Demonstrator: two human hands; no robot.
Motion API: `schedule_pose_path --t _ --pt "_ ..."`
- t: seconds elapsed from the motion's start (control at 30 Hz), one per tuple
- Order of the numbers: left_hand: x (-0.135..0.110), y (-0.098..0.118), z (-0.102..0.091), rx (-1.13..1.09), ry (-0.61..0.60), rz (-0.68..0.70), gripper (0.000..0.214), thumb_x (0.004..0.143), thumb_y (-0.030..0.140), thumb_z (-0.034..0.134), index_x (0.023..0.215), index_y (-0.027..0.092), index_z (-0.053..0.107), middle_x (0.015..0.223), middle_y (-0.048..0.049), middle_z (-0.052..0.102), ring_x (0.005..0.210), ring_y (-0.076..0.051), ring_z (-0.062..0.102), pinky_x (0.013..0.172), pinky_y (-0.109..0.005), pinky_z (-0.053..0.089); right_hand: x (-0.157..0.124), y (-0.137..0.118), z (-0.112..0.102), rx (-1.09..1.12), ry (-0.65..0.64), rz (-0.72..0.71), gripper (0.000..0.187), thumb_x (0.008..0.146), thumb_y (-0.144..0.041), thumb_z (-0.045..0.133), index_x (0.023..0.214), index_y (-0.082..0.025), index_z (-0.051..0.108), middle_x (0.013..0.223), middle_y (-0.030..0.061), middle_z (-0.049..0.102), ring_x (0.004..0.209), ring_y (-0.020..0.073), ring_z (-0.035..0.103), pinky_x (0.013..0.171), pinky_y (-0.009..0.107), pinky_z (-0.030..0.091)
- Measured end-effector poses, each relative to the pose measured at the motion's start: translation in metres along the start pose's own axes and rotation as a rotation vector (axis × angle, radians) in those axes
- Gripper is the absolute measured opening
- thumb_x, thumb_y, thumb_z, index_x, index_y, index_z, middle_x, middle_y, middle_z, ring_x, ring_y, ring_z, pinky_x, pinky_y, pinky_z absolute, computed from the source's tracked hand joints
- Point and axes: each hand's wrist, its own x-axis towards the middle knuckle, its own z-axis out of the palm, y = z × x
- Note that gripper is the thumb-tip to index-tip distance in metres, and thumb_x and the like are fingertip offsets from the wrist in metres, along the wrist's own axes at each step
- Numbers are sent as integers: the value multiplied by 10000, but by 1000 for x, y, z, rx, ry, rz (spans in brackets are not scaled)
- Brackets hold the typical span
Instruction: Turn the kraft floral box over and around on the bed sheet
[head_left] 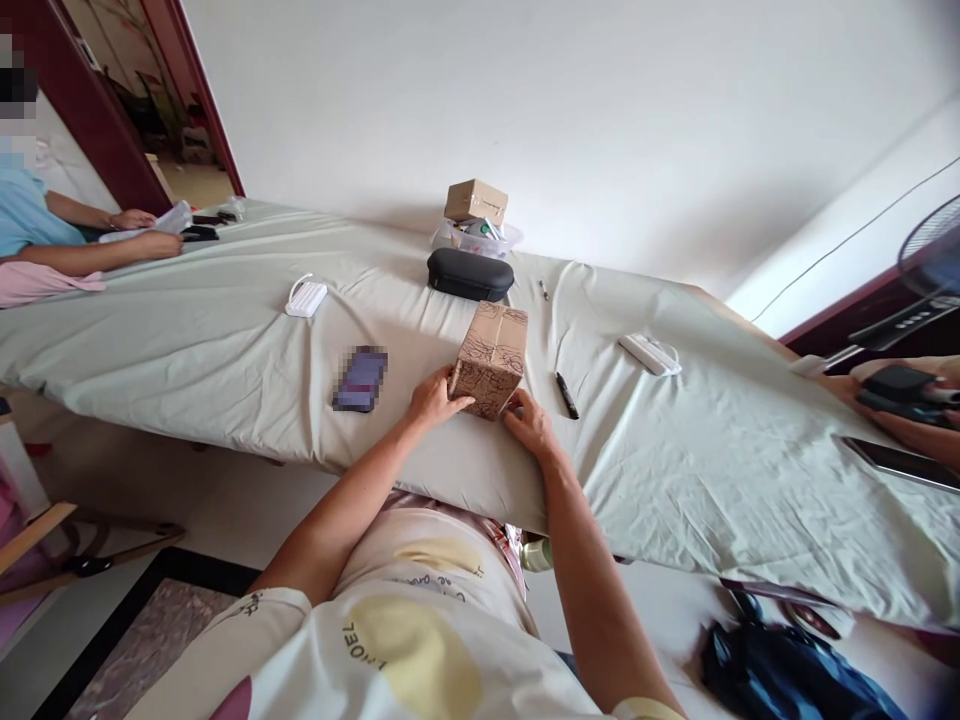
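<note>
Head view shows me a cloth-covered table (pixel 712 450) running along a white wall, with a scribbled cardboard box (pixel 491 355) near its front edge, between my two hands. Directly behind that box, a black zip case (pixel 471 275) blocks the way toward the wall; behind the case stands a clear plastic bin (pixel 510 240) of small items, with a second cardboard box (pixel 476 202) on top. On the left I have a pixelated flat dark object (pixel 361 380) near my hand, and a white power strip (pixel 306 298) farther off. On the right a black marker (pixel 567 396) lies near my hand, a small pen-like piece (pixel 544 291) beyond it, then another white power strip (pixel 651 355). A co-worker's hands (pixel 157 244) hold something pale at the far left; at the right edge another person's hand (pixel 911 425) is by a dark device, near a dark slab (pixel 900 462).

My left grip (pixel 442 400) is clamped on the box's lower left corner, thumb across the front face. My right grip (pixel 525 415) touches the lower right edge with bent fingers; how firmly it closes, I cannot tell.
</note>
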Motion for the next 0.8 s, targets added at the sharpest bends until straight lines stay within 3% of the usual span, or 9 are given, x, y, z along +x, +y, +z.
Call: schedule_pose_path --t 0.13,0.33,0.43,0.5,0.6,0.7,0.8 --pt "0 -4 1 105 31 33 704 748 541 835 1294 165 600 1262 -177 693 1240 -355 620 1096 -488 438 -3 3 0 -97 -38 -107 671 806 -369 654 1445 -225 510 1167 106 727 1032 308 676 920 460 541" --pt "-2 -8 5 181 -57 -4 748 707 510 878 1333 223 586 1362 -181 652 1429 -433 442 1185 -656 250 -5 7 4 -135 -97 -101 769 854 -488 645 1535 -225 402 1337 140 664 1239 383 598 1010 545 480" --pt "-2 -9 9 202 -85 29 701 759 418 862 1357 194 571 1362 -202 651 1431 -420 455 1188 -649 241 -6 3 11 -184 -57 -74 819 850 -631 663 1504 -205 415 1314 161 666 1220 395 602 988 529 485" --pt "-2 -7 10 205 -91 63 625 802 359 833 1343 178 577 1343 -208 662 1413 -397 488 1188 -626 253 -5 1 15 -219 -13 -62 741 881 -670 620 1433 -197 474 1232 165 692 1175 386 618 961 517 494" --pt "-1 -4 9 177 -55 108 567 824 318 814 1323 177 586 1332 -201 671 1402 -369 511 1191 -586 267 -4 -2 17 -223 58 -92 602 935 -673 542 1312 -203 546 1151 158 706 1140 371 624 936 508 502" --pt "-1 0 6 138 6 122 573 812 315 827 1315 176 588 1349 -193 663 1386 -351 530 1193 -550 279 -2 -5 15 -188 126 -132 587 955 -659 515 1291 -179 554 1153 178 697 1139 376 624 933 507 505" --pt "0 -1 7 141 14 110 542 797 330 843 1260 162 616 1306 -191 683 1333 -347 571 1173 -521 309 -2 -7 14 -179 112 -120 596 950 -636 533 1307 -159 552 1113 188 709 1095 389 643 923 515 508"
